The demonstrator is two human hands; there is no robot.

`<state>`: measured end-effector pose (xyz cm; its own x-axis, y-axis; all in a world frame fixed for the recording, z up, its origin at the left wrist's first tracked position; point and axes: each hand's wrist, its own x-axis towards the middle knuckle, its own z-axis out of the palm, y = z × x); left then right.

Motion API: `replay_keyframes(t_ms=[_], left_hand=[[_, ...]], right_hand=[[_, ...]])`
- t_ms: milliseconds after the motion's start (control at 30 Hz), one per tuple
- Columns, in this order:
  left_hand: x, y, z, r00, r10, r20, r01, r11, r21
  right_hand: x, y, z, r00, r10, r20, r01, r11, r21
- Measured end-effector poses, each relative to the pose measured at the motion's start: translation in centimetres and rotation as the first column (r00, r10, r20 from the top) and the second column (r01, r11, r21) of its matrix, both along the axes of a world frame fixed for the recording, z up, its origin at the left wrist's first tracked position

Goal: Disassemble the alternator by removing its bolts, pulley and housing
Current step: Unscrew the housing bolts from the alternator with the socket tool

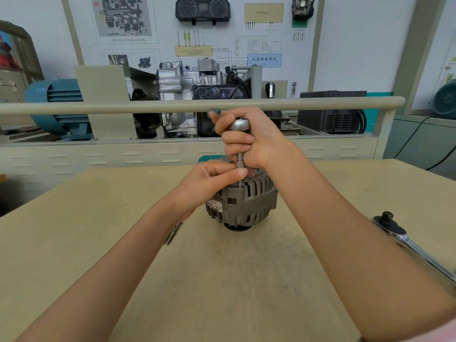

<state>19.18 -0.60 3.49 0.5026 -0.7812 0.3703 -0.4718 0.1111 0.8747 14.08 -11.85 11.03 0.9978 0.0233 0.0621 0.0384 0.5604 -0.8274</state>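
**Both hands on a driver over the alternator**

A grey ribbed cast-metal alternator (243, 206) stands at the middle of the beige wooden counter (74, 243), its dark round pulley end facing down against the surface. The right hand (249, 138) wraps its fingers around the chrome-capped handle of a slim metal driver (239, 154), held upright with its shaft running down to the alternator's top edge. The left hand (212, 178) pinches the lower shaft between thumb and fingers, just above the housing. A long chrome ratchet wrench with a black head (404, 239) lies on the counter well to the right. A small thin metal tool (173, 233) lies under the left forearm, near the alternator.
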Motion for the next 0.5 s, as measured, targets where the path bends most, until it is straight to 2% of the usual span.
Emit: replay_keyframes(t_ms=[67, 133, 200, 233, 333, 433, 500], left_hand=[[-0.1, 0.0, 0.0, 1.000, 0.014, 0.007, -0.014, 1.000, -0.009], [0.1, -0.1, 0.0, 0.998, 0.050, 0.031, -0.050, 0.999, -0.016], [0.2, -0.1, 0.0, 0.996, 0.078, 0.050, -0.077, 0.997, -0.014], [0.3, -0.2, -0.1, 0.995, 0.081, 0.053, -0.080, 0.997, -0.011], [0.3, -0.1, -0.1, 0.998, 0.053, 0.024, -0.053, 0.999, -0.010], [0.4, -0.1, -0.2, 1.000, -0.008, -0.002, 0.008, 1.000, 0.005], [0.5, -0.1, -0.2, 1.000, -0.011, 0.018, 0.011, 1.000, 0.004]], right_hand=[[0.0, 0.9, -0.3, 0.958, -0.287, 0.024, 0.288, 0.958, -0.008], [0.5, 1.9, -0.6, 0.801, -0.594, 0.070, 0.594, 0.804, 0.023], [1.0, 2.4, -0.8, 0.689, -0.720, 0.085, 0.714, 0.694, 0.090], [1.0, 2.5, -0.7, 0.687, -0.723, 0.076, 0.717, 0.691, 0.091], [0.6, 1.8, -0.3, 0.813, -0.581, 0.034, 0.582, 0.813, -0.017], [0.5, 0.4, 0.1, 0.979, -0.202, -0.013, 0.200, 0.976, -0.088], [0.6, -0.4, 0.2, 0.997, 0.070, -0.021, -0.072, 0.992, -0.102]])
